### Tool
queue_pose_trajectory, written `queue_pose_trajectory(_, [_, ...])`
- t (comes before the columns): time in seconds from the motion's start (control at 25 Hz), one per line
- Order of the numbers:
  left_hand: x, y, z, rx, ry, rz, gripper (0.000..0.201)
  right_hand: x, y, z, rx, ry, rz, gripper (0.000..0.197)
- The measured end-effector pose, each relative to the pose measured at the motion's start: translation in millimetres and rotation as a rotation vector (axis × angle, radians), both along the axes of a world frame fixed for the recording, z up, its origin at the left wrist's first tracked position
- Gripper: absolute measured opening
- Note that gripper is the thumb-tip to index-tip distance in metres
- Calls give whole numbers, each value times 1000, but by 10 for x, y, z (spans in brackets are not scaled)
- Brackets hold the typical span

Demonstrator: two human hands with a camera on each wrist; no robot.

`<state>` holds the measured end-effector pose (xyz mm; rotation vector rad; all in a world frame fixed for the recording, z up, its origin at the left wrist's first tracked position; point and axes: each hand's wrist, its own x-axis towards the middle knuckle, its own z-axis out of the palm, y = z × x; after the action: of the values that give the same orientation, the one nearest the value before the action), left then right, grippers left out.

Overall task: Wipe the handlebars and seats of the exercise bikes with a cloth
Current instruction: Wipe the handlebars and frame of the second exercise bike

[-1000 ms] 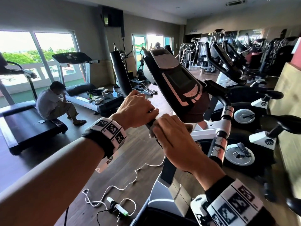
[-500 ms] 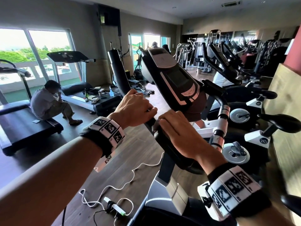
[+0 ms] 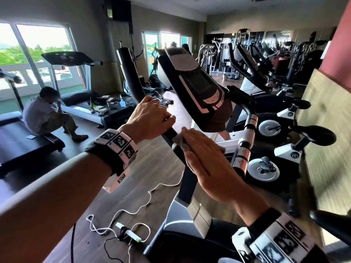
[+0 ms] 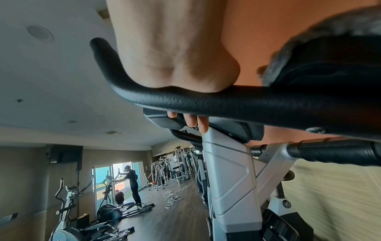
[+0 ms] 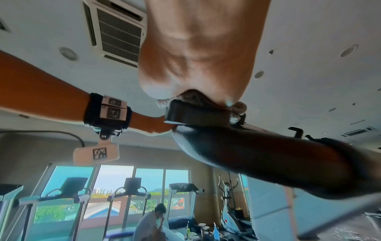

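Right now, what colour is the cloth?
Grey; the cloth shows best in the head view, under the right hand.

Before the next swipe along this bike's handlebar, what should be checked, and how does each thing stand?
1. Cloth under the wiping hand: ok. The right hand lies flat, fingers straight, pressing the grey cloth onto the bar.
2. Bike steadied: ok. The left hand grips the black handlebar, fingers curled round it.
3. Cloth touching the bar: ok; the right wrist view shows it squeezed between palm and bar.
4. Console clear of the hands: ok, just above them.
5. Cloth clean enough: cannot tell, mostly hidden.
6. Seats wiped: cannot tell; the seat of the next bike shows no sign either way.
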<state>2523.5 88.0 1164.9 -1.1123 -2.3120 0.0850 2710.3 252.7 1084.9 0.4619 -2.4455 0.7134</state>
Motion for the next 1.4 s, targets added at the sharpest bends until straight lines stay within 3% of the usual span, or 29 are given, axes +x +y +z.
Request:
queue_pose_trajectory(0.08, [8, 16, -20, 16, 28, 11, 59, 135, 112, -65, 6, -41, -11, 62])
queue_pose_trajectory(0.2, [28, 51, -20, 14, 27, 37, 50, -100, 52, 95, 16, -129, -58, 72])
queue_pose_trajectory(0.32, [34, 40, -19, 17, 18, 33, 61, -267, -67, 197, 3, -100, -24, 70])
queue_pose_trajectory(0.48, [10, 32, -45, 40, 33, 41, 60, 42, 50, -23, 58, -35, -33, 64])
queue_pose_trajectory(0.68, [47, 57, -34, 33, 46, 58, 63, -285, -76, 178, 13, -148, -95, 78])
queue_pose_trajectory(0.88, [70, 48, -47, 46, 42, 55, 61, 13, -19, -24, 52, -16, -84, 66])
queue_pose_trajectory(1.08, [81, 66, -58, 52, 33, 82, 67, -296, -149, 184, 40, -131, -154, 78])
queue_pose_trajectory(1.28, [71, 49, -93, 86, 48, 55, 62, -7, -75, -57, 16, 64, -107, 63])
queue_pose_trajectory(1.4, [54, 57, -115, 80, 73, 74, 61, 35, -14, -92, 56, -2, -176, 68])
